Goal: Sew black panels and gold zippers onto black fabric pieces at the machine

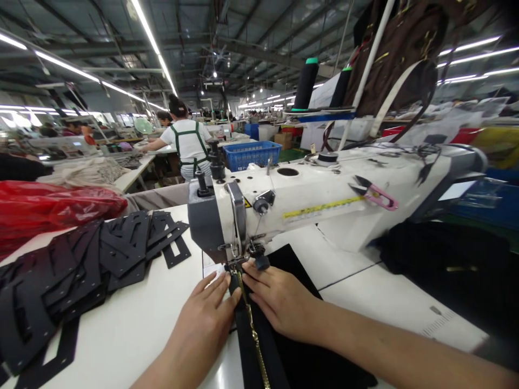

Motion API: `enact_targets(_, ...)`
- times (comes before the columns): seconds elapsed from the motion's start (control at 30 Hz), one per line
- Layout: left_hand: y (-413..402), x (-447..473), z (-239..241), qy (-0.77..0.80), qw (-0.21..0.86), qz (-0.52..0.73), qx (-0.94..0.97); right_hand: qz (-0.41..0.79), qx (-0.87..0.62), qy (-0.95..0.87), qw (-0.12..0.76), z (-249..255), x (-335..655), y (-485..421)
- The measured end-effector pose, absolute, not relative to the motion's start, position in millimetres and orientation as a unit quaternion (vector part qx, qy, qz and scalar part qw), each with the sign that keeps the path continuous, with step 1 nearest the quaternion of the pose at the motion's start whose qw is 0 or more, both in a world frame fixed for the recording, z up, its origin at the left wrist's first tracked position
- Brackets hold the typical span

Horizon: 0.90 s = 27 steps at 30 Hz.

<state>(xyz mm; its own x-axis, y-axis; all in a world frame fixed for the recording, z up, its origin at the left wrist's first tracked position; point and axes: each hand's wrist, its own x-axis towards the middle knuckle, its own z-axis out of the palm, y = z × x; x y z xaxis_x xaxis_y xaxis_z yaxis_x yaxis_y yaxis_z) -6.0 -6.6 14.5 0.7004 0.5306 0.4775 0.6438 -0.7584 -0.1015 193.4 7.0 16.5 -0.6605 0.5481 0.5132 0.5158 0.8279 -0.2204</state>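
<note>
My left hand (pixel 208 313) lies flat at the left edge of a black strip, fingers stretched toward the presser foot (pixel 234 266) and thumb beside the zipper. My right hand (pixel 284 300) rests with outstretched fingers on black fabric (pixel 310 356), right of the zipper. Between them runs a gold-toothed zipper (pixel 259 354) on black tape, leading from the near edge up under the foot. The white sewing machine (pixel 308 194) stands over the work, its head just beyond my fingertips. The needle point and stitch line are too small to make out.
Black cut-out panels (pixel 81 270) are heaped at the left, beside red plastic (pixel 52 210). Thread snips (pixel 377 194) with pink handles are on the machine arm. Dark fabric (pixel 450 275) lies right. Beyond are a blue crate (pixel 251 154) and a person (pixel 186 140) facing away.
</note>
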Motion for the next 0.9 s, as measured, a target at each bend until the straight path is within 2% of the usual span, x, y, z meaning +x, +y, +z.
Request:
enact_targets(0.5,-6,-4,19,-0.353,0.136,-0.223,-0.899,0.089,-0.259,-0.912,0.305,21,196,14)
enact_targets(0.9,-32,0,16,-0.299,0.168,-0.209,-0.916,0.179,-0.383,-0.863,0.276,24,189,-19)
